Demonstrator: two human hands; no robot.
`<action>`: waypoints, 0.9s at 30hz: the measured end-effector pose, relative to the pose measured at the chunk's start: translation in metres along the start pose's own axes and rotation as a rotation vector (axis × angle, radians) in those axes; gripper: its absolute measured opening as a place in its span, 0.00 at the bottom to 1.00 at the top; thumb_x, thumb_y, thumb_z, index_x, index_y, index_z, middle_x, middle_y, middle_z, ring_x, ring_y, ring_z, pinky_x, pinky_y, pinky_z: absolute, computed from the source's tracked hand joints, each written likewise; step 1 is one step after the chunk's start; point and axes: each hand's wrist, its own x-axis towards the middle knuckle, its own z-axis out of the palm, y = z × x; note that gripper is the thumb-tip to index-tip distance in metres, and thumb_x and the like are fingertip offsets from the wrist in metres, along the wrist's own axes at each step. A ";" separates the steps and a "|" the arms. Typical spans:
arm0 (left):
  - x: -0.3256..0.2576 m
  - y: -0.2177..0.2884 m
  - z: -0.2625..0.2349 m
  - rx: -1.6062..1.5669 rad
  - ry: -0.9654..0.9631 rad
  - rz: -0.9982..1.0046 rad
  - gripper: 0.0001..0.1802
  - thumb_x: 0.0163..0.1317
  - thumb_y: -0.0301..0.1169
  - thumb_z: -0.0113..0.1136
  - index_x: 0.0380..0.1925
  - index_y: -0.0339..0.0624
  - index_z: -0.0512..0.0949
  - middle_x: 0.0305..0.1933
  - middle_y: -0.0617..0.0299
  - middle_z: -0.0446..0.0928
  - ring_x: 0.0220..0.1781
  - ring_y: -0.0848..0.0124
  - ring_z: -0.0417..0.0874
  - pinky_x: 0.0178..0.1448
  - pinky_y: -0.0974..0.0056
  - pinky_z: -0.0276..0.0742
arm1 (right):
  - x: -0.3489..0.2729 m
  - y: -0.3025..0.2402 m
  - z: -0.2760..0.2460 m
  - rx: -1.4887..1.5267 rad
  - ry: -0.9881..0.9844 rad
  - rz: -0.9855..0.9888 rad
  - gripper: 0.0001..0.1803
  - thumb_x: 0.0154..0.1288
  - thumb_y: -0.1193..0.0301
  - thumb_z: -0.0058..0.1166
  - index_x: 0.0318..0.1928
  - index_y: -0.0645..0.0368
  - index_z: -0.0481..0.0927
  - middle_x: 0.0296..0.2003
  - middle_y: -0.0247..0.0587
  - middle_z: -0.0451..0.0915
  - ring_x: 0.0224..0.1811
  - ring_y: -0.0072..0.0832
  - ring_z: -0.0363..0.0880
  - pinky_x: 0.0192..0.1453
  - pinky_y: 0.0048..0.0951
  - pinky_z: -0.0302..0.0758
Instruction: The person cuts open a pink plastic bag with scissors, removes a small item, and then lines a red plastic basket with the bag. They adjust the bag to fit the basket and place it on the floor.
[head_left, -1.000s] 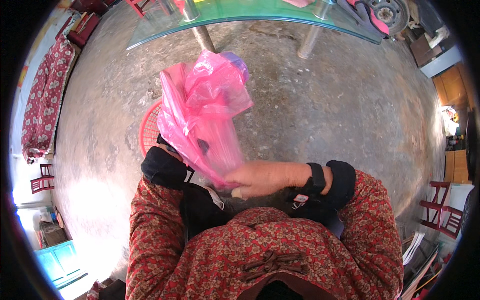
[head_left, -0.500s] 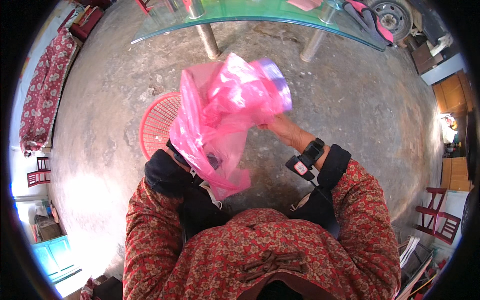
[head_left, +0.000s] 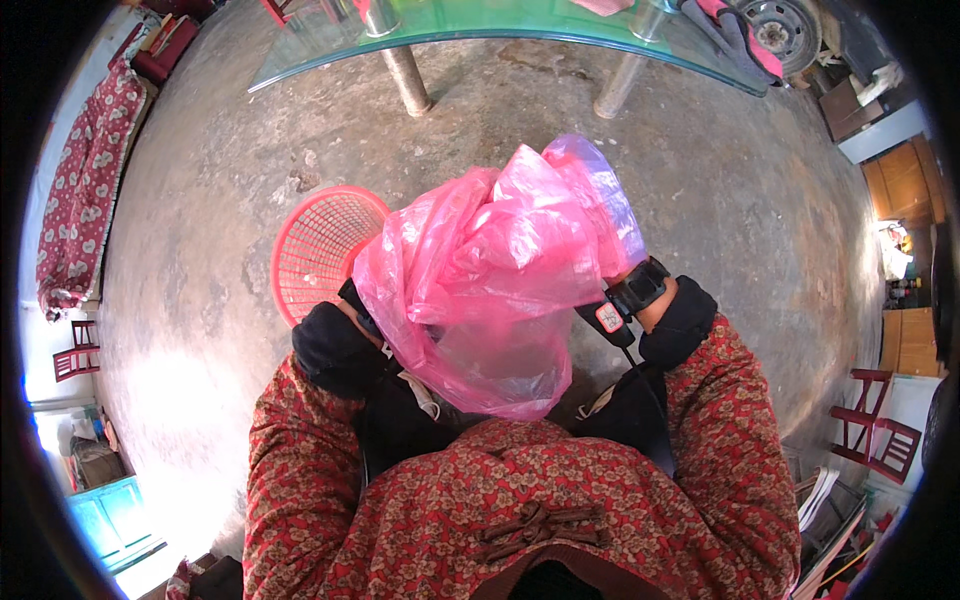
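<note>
Head view: your hands are buried in the pink plastic bag; grip unclear. Red basket lies just left, nearer your left hand.

The pink bag has spread wider and now hides both hands. The right wrist has lifted further right, its watch showing. More of the red basket shows.

You're wearing a small white square tag with a red rim, sitting on your right wrist strap.
</note>
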 end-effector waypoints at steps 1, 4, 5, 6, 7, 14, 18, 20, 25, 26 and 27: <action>0.001 0.000 -0.001 0.001 0.002 0.000 0.17 0.57 0.33 0.60 0.45 0.38 0.74 0.45 0.58 0.76 0.47 0.68 0.75 0.48 0.64 0.74 | 0.000 0.004 -0.001 -0.004 0.000 0.010 0.14 0.65 0.65 0.46 0.48 0.58 0.73 0.44 0.34 0.75 0.46 0.25 0.71 0.51 0.30 0.68; 0.005 0.001 -0.003 0.000 0.003 -0.005 0.17 0.57 0.33 0.60 0.45 0.38 0.74 0.45 0.58 0.76 0.47 0.68 0.75 0.49 0.64 0.74 | 0.006 0.024 0.005 -0.049 -0.018 0.041 0.14 0.65 0.65 0.46 0.47 0.58 0.74 0.43 0.33 0.75 0.45 0.24 0.71 0.50 0.30 0.68; 0.006 0.002 -0.003 0.001 0.005 -0.006 0.17 0.57 0.34 0.60 0.45 0.38 0.74 0.45 0.58 0.76 0.47 0.68 0.75 0.49 0.64 0.74 | 0.008 0.032 0.009 -0.057 -0.029 0.050 0.14 0.65 0.65 0.46 0.46 0.58 0.74 0.43 0.33 0.75 0.44 0.24 0.71 0.49 0.30 0.68; 0.007 0.001 -0.003 -0.001 0.006 -0.008 0.18 0.57 0.34 0.60 0.45 0.38 0.74 0.45 0.58 0.76 0.47 0.68 0.75 0.49 0.64 0.74 | 0.011 0.040 0.012 -0.065 -0.038 0.057 0.14 0.65 0.65 0.46 0.46 0.58 0.74 0.42 0.33 0.75 0.44 0.24 0.71 0.49 0.30 0.68; 0.007 0.002 -0.003 0.001 0.008 -0.009 0.18 0.57 0.34 0.60 0.45 0.37 0.74 0.45 0.58 0.76 0.47 0.68 0.75 0.49 0.64 0.74 | 0.012 0.047 0.014 -0.077 -0.054 0.060 0.13 0.65 0.65 0.46 0.46 0.58 0.74 0.42 0.33 0.75 0.44 0.24 0.71 0.48 0.30 0.68; 0.008 0.002 -0.011 -0.009 0.024 -0.013 0.18 0.57 0.34 0.60 0.45 0.37 0.74 0.46 0.58 0.76 0.47 0.68 0.75 0.49 0.64 0.73 | 0.009 0.076 0.013 -0.184 -0.127 0.037 0.13 0.65 0.65 0.47 0.43 0.59 0.75 0.39 0.33 0.76 0.41 0.23 0.71 0.45 0.29 0.69; 0.017 0.008 -0.029 -0.032 0.061 -0.006 0.18 0.57 0.34 0.60 0.46 0.37 0.74 0.46 0.58 0.76 0.47 0.68 0.75 0.50 0.64 0.73 | -0.006 0.090 0.012 -0.263 -0.223 -0.012 0.12 0.64 0.64 0.47 0.42 0.59 0.75 0.37 0.33 0.76 0.39 0.22 0.71 0.43 0.28 0.69; 0.022 0.010 -0.036 -0.038 0.074 -0.006 0.18 0.57 0.34 0.60 0.46 0.37 0.74 0.46 0.58 0.76 0.47 0.68 0.75 0.50 0.64 0.73 | -0.013 0.097 0.011 -0.285 -0.246 -0.019 0.12 0.64 0.64 0.47 0.41 0.59 0.75 0.37 0.32 0.76 0.38 0.22 0.71 0.42 0.28 0.69; 0.029 0.014 -0.049 -0.053 0.101 0.003 0.18 0.57 0.34 0.60 0.46 0.37 0.73 0.46 0.58 0.75 0.47 0.68 0.75 0.50 0.64 0.73 | -0.013 0.106 0.016 -0.306 -0.222 0.013 0.12 0.64 0.64 0.47 0.40 0.59 0.76 0.35 0.32 0.77 0.36 0.21 0.72 0.40 0.28 0.69; 0.029 0.016 -0.052 -0.057 0.105 0.008 0.18 0.57 0.34 0.60 0.46 0.37 0.73 0.46 0.58 0.75 0.47 0.68 0.75 0.50 0.64 0.73 | -0.011 0.106 0.016 -0.316 -0.207 0.041 0.12 0.64 0.64 0.47 0.39 0.59 0.76 0.34 0.32 0.77 0.35 0.21 0.72 0.39 0.27 0.69; 0.028 0.018 -0.055 -0.062 0.109 0.012 0.18 0.57 0.34 0.60 0.46 0.37 0.73 0.46 0.58 0.75 0.47 0.68 0.75 0.50 0.64 0.73 | -0.007 0.105 0.017 -0.328 -0.194 0.111 0.12 0.64 0.64 0.47 0.39 0.59 0.76 0.34 0.32 0.77 0.35 0.21 0.72 0.39 0.27 0.69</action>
